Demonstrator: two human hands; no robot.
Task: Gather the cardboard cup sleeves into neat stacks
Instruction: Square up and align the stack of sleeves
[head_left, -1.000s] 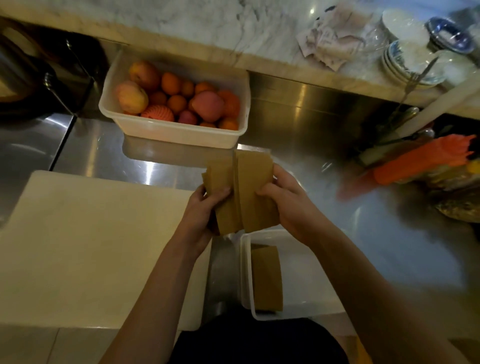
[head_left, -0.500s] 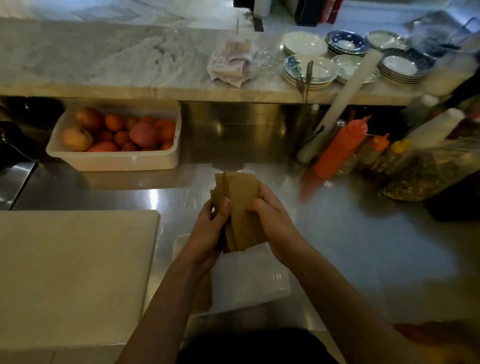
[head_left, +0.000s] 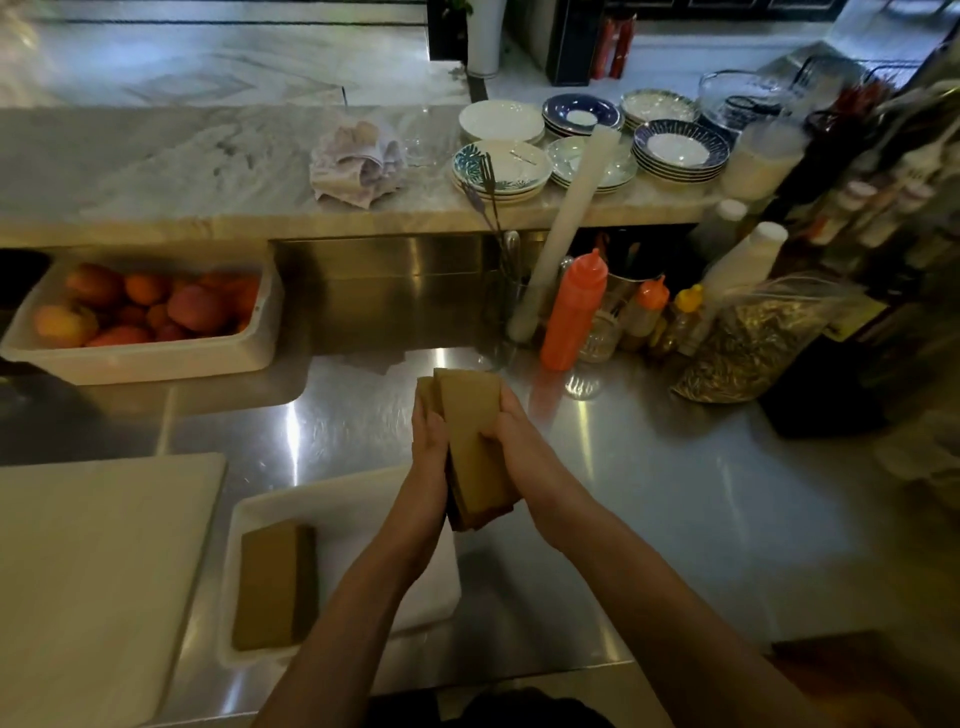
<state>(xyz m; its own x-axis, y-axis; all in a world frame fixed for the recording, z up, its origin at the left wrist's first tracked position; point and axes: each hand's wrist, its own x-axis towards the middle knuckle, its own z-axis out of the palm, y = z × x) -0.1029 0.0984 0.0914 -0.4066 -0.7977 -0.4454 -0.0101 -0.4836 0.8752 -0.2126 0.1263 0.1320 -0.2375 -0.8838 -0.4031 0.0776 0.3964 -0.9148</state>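
A bundle of flat brown cardboard cup sleeves (head_left: 475, 441) stands on edge above the steel counter, pressed between both my hands. My left hand (head_left: 431, 441) holds its left face and my right hand (head_left: 514, 436) grips its right face. Below and to the left, a white plastic tray (head_left: 358, 514) holds another neat stack of sleeves (head_left: 272, 587) lying flat in its left part. My left forearm crosses over the tray's right half and hides part of it.
A white cutting board (head_left: 93, 571) lies at the left. A white tub of fruit (head_left: 140, 358) sits at the back left. Sauce bottles (head_left: 571, 312), a bag of dried goods (head_left: 753, 348) and stacked plates (head_left: 675, 150) crowd the back right. A crumpled cloth (head_left: 358, 166) rests on the marble ledge.
The camera has tilted up and back, so more of the counter shows. Both hands have squeezed the fanned sleeves closer into one bundle.
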